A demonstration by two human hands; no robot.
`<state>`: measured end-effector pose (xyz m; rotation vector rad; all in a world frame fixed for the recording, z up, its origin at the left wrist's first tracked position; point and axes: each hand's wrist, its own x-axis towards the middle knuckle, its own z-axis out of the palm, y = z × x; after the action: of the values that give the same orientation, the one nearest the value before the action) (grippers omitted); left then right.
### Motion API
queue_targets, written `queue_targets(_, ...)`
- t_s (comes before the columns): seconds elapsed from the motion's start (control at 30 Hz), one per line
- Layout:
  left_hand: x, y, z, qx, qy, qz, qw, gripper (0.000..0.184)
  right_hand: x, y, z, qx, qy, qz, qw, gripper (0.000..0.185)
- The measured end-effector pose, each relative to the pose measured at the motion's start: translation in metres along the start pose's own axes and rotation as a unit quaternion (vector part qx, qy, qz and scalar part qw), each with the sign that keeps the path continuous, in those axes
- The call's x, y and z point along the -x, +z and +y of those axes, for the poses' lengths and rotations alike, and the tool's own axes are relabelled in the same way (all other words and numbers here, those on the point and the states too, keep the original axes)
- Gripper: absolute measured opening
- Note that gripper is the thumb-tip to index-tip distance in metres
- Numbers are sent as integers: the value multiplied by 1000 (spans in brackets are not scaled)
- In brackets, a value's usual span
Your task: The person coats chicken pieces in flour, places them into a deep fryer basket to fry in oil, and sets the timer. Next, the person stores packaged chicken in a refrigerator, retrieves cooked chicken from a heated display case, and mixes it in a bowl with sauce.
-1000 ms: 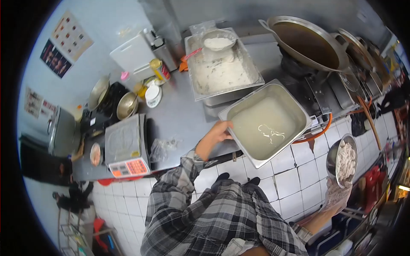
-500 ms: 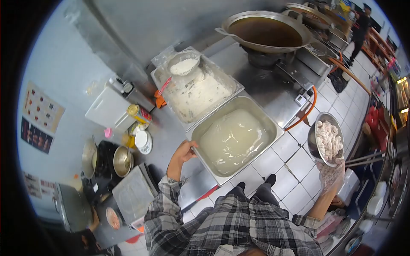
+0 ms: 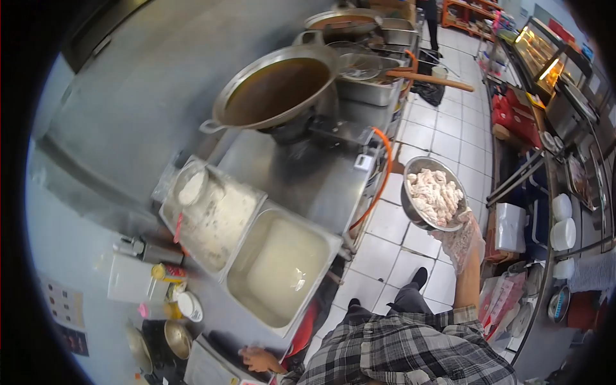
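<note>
My right hand [image 3: 463, 240], in a clear plastic glove, grips the rim of a metal bowl [image 3: 414, 210] and holds it above the tiled floor. Pale, coated pieces of raw meat [image 3: 435, 196] that look like chicken fill the bowl. Low on the counter's front edge, my left hand [image 3: 260, 360] rests away from the pan, fingers loosely apart and nothing visible in them. Nearest to it is the deep steel pan [image 3: 324, 240] of cloudy, whitish liquid. Beside that pan lies a steel tray of flour [image 3: 224, 221] with a strainer [image 3: 191, 186] in it.
A large wok of brown oil [image 3: 277, 93] sits on a burner farther along the counter. An orange hose [image 3: 387, 170] hangs from the counter's edge. A wooden handle [image 3: 443, 81] juts over the aisle. Shelving with stacked white containers [image 3: 563, 234] lines the right. Another person [image 3: 431, 25] stands far back.
My left hand has let go of the liquid pan's rim and dropped toward the counter's front edge. My view has swung right, toward the bowl and aisle. The right hand still grips the bowl.
</note>
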<state>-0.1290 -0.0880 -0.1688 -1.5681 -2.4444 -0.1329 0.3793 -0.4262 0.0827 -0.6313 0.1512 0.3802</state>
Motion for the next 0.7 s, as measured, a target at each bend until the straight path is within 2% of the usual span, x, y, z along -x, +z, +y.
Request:
queue_targets(0.07,-6,33,-9,6,69,88,994,41,-16,-20,-21,25,-16,6,1000,58)
queue_targets(0.13,10,31,3,247,110,234,934,27,-33,-32,-57,59,-31,27,997,59)
queue_targets(0.17,27,29,14,289,138,282,904,27,-45,-53,-82,47,-23,11,999,54)
queue_targets(0.2,50,24,26,292,149,294,898,26,-50,-68,-109,49,-32,16,998,54)
queue_targets(0.3,141,8,69,255,167,234,923,25,-82,-121,-182,73,-60,-8,995,53)
queue_targets(0.4,229,6,97,196,182,100,958,24,-118,-150,-228,44,-86,52,994,57)
queue_targets(0.5,317,4,137,146,173,-25,974,24,-165,-196,-282,14,-98,64,993,58)
queue_targets(0.57,367,8,174,126,158,-82,976,25,-206,-232,-319,19,-83,66,994,58)
queue_targets(0.67,424,20,250,123,137,-139,973,26,-258,-240,-366,30,-102,56,993,56)
queue_targets(0.7,443,24,282,130,134,-154,970,26,-281,-246,-384,31,-107,86,990,55)
